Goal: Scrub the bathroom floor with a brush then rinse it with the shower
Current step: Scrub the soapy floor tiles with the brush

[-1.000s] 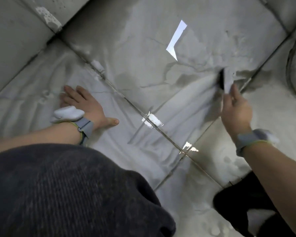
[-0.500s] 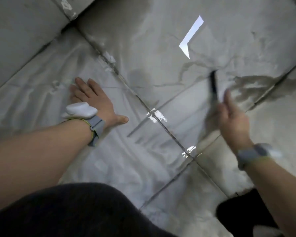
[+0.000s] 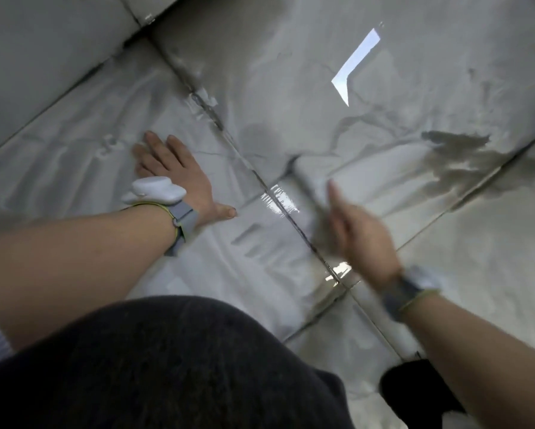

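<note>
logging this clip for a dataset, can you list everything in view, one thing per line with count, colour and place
floor tiles: several, grey, wet and soapy, filling the view, dark grout lines between them
wall: one, grey, top left
light reflection: one, bright white, on the wet tile at upper right
dark patch: one, grey-brown, on the tile at right
brush: one, pale, motion-blurred, on the floor at centre, ahead of the right hand
wrist devices: two, white on grey straps, one on each wrist
dark clothing: black, bottom of view
left hand: one, flat on the tile, fingers spread
right hand: one, blurred, gripping the brush handle
</note>
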Tool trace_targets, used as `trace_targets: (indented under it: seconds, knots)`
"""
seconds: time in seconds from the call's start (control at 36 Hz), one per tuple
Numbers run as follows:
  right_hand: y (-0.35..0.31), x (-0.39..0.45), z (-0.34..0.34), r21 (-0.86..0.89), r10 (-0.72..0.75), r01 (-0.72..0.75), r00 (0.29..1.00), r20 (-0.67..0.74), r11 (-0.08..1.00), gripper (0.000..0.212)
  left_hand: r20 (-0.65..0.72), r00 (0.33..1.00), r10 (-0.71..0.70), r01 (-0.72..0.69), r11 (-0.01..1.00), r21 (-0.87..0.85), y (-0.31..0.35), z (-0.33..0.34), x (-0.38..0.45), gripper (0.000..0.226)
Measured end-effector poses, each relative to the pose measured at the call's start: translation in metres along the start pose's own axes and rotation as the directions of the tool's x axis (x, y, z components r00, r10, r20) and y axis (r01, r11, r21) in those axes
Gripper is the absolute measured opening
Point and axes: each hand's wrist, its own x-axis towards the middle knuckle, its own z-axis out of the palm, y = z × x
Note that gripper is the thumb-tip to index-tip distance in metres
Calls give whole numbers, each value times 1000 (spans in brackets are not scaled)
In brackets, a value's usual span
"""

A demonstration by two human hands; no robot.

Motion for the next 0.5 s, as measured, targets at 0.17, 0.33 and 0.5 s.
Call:
trace_targets:
  seconds: [0.17,0.33,0.5]
  knots:
    - [51,51,-68,316,613,-528,714,-337,788,54,-20,1000,-8,8,1000,6,0,3,2,176]
    - [-40,1,-6,173,218,-183,953,-209,968,52,-33,999,-5,6,1000,12,0,5,2,174]
    - [-41,3,12,-8,-89,89,996,15,996,56,-64,998,-2,3,1000,16,0,9,2,172]
